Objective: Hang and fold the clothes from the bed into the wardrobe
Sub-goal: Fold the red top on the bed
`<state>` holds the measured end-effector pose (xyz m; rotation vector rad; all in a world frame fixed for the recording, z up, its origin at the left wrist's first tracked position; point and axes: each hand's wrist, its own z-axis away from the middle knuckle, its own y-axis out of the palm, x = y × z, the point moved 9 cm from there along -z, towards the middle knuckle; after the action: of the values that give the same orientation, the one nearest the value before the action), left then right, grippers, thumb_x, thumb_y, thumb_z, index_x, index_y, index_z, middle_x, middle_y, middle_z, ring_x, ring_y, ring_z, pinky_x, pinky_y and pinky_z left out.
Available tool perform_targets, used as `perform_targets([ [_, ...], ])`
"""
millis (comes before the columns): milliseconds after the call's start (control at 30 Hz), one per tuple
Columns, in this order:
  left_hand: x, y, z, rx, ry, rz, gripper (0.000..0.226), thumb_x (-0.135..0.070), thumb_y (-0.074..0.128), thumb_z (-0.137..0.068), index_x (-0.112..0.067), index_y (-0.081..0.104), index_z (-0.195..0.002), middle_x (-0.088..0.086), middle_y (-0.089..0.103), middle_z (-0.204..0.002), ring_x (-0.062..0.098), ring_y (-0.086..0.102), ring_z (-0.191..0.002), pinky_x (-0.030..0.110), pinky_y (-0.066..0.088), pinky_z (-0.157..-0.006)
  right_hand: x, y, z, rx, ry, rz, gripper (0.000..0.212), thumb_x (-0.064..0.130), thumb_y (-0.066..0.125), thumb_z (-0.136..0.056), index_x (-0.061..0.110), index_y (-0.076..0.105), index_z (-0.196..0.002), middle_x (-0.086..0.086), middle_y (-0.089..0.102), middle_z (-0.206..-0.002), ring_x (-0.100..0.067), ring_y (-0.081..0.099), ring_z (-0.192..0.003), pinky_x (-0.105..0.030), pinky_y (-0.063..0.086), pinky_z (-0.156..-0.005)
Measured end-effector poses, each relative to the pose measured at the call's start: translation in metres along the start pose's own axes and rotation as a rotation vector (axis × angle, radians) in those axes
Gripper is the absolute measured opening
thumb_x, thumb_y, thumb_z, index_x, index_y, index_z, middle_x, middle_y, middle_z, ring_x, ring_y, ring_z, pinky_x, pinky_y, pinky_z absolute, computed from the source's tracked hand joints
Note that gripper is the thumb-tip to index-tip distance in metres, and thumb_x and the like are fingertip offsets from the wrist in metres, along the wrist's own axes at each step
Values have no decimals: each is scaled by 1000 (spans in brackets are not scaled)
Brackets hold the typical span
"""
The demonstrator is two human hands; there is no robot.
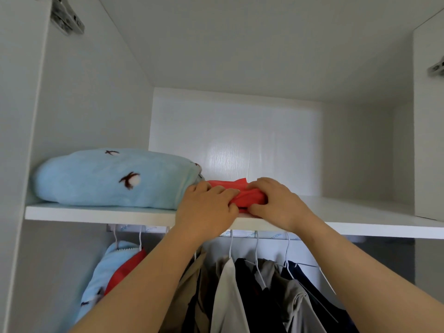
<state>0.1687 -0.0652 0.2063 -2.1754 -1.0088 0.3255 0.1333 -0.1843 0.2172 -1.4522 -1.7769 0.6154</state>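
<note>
A folded red garment (249, 194) lies on the white upper shelf (101, 212) of the wardrobe, just right of a folded light-blue fleece blanket (113, 177). My left hand (206, 207) grips the garment's left end with fingers curled over it. My right hand (278, 200) holds its right end, with the thumb underneath at the shelf's front edge. Most of the red cloth is hidden under my hands.
Below the shelf a rail (249, 234) carries white hangers with beige, dark and navy clothes (259, 292). A blue fleece and a red piece (113, 272) hang at the left. The shelf's right part (360, 212) is bare. Door hinges (66, 16) sit at top left and right.
</note>
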Motion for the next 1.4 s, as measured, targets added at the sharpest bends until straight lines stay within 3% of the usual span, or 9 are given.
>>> perform_targets([
  [400,-5,-3,26,-91,-11,19,44,-42,20,-98,-40,33,-140,-11,31,-150,15,26,-136,33,18,-105,3,1,40,-142,28,235,33,41,29,-98,39,57,-115,18,58,-121,-13,53,-112,-29,31,-85],
  [600,-7,1,56,-67,-2,9,52,-44,34,-93,-34,25,-144,-11,24,-151,12,24,-135,33,3,-108,0,12,69,-116,118,280,50,51,30,-96,34,31,-143,11,19,-155,-14,14,-142,-33,1,-110],
  [767,-7,-6,78,-80,-40,63,61,-42,36,-93,-30,13,-148,-9,17,-153,13,8,-142,38,-7,-113,13,19,104,-59,149,47,62,46,41,-95,36,11,-148,12,1,-158,-14,-4,-145,-36,2,-116],
  [867,-14,-3,91,-54,-44,212,54,-39,36,-95,-32,18,-146,-9,12,-155,13,0,-143,33,-3,-114,27,16,134,-124,144,-289,63,39,49,-93,42,14,-145,15,12,-155,-7,5,-144,-31,9,-117],
  [933,-24,-7,103,-72,-46,379,47,-36,40,-95,-31,31,-141,-8,28,-149,13,16,-140,31,12,-112,30,11,157,-165,179,-392,61,36,52,-92,41,20,-144,17,20,-152,-1,14,-141,-26,15,-115],
  [1100,-64,0,146,7,-66,741,40,-32,51,-92,-27,47,-132,-9,48,-135,12,39,-126,27,32,-104,5,9,214,-140,408,-630,49,24,49,-95,34,33,-140,22,37,-118,16,41,-96,-1,30,-80],
  [1200,-96,13,178,93,-132,923,38,-29,53,-91,-27,50,-129,-9,52,-129,6,44,-118,24,35,-97,-19,0,263,-192,520,-656,33,20,50,-94,34,47,-124,25,46,-102,11,52,-89,-3,37,-73],
  [1333,-173,27,227,273,-186,1129,30,-26,55,-91,-28,56,-121,-10,58,-117,4,52,-105,22,38,-88,-61,-19,361,-252,750,-638,42,23,51,-94,26,41,-135,9,44,-122,-13,47,-116,-23,35,-89],
  [1400,-229,31,259,405,-182,1222,23,-26,56,-91,-34,56,-113,-12,57,-111,1,51,-98,18,35,-81,-81,-32,427,-278,861,-621,34,23,51,-94,26,45,-128,3,48,-124,-15,49,-113,-24,36,-86],
])
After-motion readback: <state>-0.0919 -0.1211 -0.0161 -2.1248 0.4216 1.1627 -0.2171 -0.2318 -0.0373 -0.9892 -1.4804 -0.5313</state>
